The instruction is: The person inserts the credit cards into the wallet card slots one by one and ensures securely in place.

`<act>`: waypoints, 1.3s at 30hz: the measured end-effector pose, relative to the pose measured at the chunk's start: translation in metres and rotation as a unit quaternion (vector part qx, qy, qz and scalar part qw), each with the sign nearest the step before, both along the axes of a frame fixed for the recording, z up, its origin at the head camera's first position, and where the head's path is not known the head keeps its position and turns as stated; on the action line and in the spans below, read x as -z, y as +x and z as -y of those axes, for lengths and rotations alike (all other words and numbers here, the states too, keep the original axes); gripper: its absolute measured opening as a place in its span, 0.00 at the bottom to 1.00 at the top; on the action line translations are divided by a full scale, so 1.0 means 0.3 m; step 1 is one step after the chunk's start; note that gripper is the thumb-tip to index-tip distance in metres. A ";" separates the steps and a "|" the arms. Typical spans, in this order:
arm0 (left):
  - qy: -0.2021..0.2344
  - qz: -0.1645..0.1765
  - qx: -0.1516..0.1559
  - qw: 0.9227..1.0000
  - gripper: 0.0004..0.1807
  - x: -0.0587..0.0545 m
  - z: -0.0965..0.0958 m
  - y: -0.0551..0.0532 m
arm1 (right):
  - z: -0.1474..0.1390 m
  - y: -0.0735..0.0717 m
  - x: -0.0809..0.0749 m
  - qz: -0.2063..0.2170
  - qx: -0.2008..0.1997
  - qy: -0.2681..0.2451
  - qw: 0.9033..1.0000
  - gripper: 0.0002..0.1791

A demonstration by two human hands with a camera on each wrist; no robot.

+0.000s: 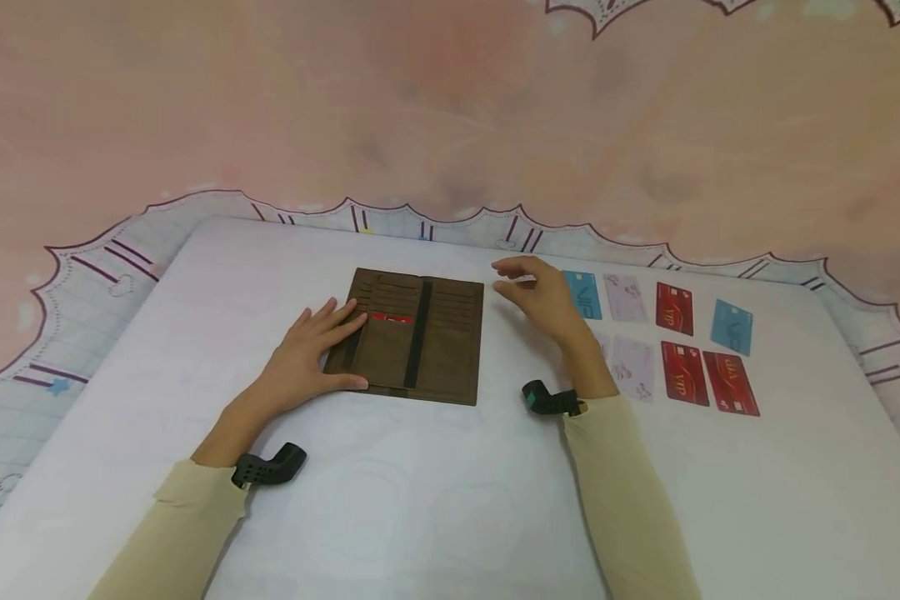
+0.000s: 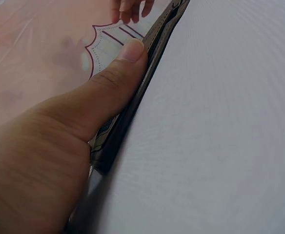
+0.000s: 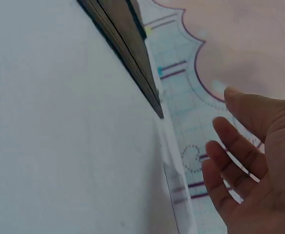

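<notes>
An open brown card wallet (image 1: 448, 367) with dark bands lies flat on the white table. One red card (image 1: 392, 318) shows its upper edge in a slot of the wallet's left half. My left hand (image 1: 307, 354) rests on the wallet's left side, fingers spread and straight; in the left wrist view its thumb (image 2: 118, 73) lies along the wallet's edge. Just right of the wallet, my right hand (image 1: 543, 300) hovers with loosely bent fingers and nothing between them. In the right wrist view, the fingers (image 3: 237, 170) are apart from the wallet (image 3: 128, 53).
Right of my right hand lie two rows of cards: blue cards (image 1: 732, 327), pale patterned cards (image 1: 633, 367) and red cards (image 1: 674, 308). My right hand and arm partly cover the leftmost ones. The white table (image 1: 450, 500) ends at a patterned cloth (image 1: 450, 125) behind.
</notes>
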State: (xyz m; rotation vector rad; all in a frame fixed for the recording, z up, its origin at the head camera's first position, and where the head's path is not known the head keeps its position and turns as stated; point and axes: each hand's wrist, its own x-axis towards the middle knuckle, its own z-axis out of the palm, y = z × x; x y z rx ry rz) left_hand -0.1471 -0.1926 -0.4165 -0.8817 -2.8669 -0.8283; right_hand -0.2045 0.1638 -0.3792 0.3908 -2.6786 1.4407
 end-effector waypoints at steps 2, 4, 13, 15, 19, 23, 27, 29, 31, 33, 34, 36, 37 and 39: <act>0.002 0.001 0.004 1.000 0.51 -0.002 0.000 -0.001 | -0.027 -0.004 0.000 0.004 0.012 -0.009 1.000 0.18; 0.000 0.004 0.006 1.000 0.51 -0.004 -0.002 -0.002 | -0.058 -0.006 0.002 0.010 0.027 -0.010 1.000 0.18; -0.006 0.005 -0.005 1.000 0.51 -0.014 0.002 0.006 | -0.145 -0.014 0.033 0.027 0.069 0.036 0.997 0.26; -0.006 0.006 -0.005 1.000 0.51 -0.014 0.002 0.007 | -0.152 -0.020 0.045 0.025 0.066 0.049 0.996 0.27; -0.007 0.008 -0.005 1.000 0.51 -0.014 0.002 0.007 | -0.160 -0.028 0.069 0.031 0.066 0.061 0.995 0.28; -0.008 0.007 -0.004 1.000 0.51 -0.016 0.001 0.005 | -0.164 -0.032 0.083 0.044 0.071 0.060 0.995 0.32; -0.004 0.006 -0.004 1.000 0.51 -0.016 0.000 0.006 | -0.164 -0.039 0.085 0.061 0.072 0.072 0.993 0.36; -0.001 0.005 -0.004 1.000 0.51 -0.016 0.000 0.006 | -0.163 -0.045 0.083 0.073 0.072 0.089 0.991 0.39; -0.001 0.004 -0.004 1.000 0.51 -0.017 -0.001 0.006 | -0.160 -0.050 0.083 0.081 0.071 0.112 0.988 0.41; -0.002 0.005 -0.004 1.000 0.51 -0.016 0.000 0.005 | -0.155 -0.056 0.082 0.084 0.068 0.136 0.985 0.42; -0.002 0.005 -0.003 1.000 0.51 -0.016 0.000 0.005 | -0.153 -0.058 0.081 0.083 0.065 0.148 0.983 0.42; -0.003 0.005 -0.003 1.000 0.51 -0.015 0.001 0.005 | -0.149 -0.059 0.077 0.081 0.060 0.161 0.982 0.42; -0.003 0.005 -0.003 1.000 0.51 -0.014 0.002 0.005 | -0.147 -0.058 0.073 0.082 0.059 0.165 0.981 0.42; -0.002 0.004 -0.003 1.000 0.51 -0.014 0.002 0.006 | -0.145 -0.055 0.067 0.087 0.055 0.169 0.980 0.42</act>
